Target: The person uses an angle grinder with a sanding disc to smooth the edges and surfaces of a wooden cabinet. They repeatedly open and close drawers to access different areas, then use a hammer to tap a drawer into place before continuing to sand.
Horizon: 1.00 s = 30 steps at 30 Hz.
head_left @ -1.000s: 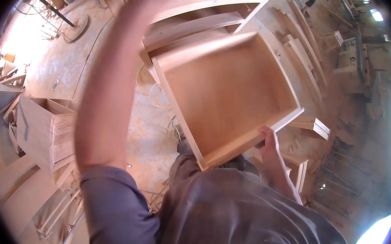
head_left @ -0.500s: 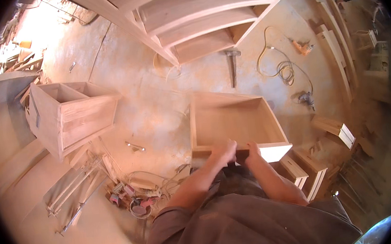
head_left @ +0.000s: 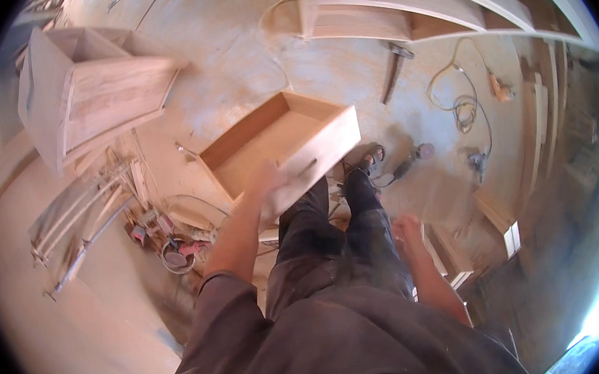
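A light wooden drawer [head_left: 315,158] hangs tilted in front of me, its open top facing up and a dark slot-like mark on its pale front. My left hand [head_left: 268,190], smeared by motion, grips the drawer by the near end of that front. My right hand [head_left: 408,231] is off the drawer, beside my right thigh and close to the wooden drawers [head_left: 448,256] on the floor. No object shows in it, but blur hides how its fingers are set.
Ahead right stands a large wooden cabinet frame [head_left: 363,21]; a smaller cabinet [head_left: 110,93] is at left. On the floor lie a hammer [head_left: 395,72], an angle grinder [head_left: 411,159], an orange corded drill [head_left: 499,89], clamps [head_left: 90,241] and boards [head_left: 540,123]. Another drawer [head_left: 498,219] sits right.
The drawer has swung to the left and turned, its front now facing right. My right hand has let go of it and dropped back right, while my left hand keeps its hold.
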Available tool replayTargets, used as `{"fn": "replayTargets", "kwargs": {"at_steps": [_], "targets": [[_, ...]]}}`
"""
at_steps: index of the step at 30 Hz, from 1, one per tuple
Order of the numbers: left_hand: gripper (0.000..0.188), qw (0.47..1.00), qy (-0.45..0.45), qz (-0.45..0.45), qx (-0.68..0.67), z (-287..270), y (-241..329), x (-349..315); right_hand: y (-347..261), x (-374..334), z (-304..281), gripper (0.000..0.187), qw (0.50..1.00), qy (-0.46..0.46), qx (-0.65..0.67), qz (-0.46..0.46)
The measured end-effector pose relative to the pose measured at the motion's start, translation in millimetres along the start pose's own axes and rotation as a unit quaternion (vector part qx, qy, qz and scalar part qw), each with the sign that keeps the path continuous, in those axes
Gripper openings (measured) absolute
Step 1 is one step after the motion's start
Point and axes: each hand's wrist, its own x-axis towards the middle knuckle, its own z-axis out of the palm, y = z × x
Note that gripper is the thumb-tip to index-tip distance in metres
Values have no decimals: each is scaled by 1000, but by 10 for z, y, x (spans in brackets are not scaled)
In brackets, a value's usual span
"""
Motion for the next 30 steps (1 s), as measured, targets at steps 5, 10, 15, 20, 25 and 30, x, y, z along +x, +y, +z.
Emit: {"fn": "replayTargets", "kwargs": {"at_steps": [5,10,15,20,25,30], "targets": [[56,972,62,-46,-223,-576,-869,485,658,145,-171,11,993,-56,-102,35],[49,907,35,-57,-415,-904,-1226,778,179,-153,612,32,966,-37,-256,-17],[50,823,32,-23,-566,-986,-1762,859,-262,-381,1228,44,977,-109,-183,2],[54,773,45,-1,-633,-998,-2160,784,-368,-426,1277,39,961,-103,-257,-8],[62,741,29,6,-670,-698,-2672,1203,-303,-277,1241,40,970,-79,-231,20],[50,761,80,-50,-642,-322,-3167,1473,-137,-244,1098,43,979,-70,-190,33]]}}
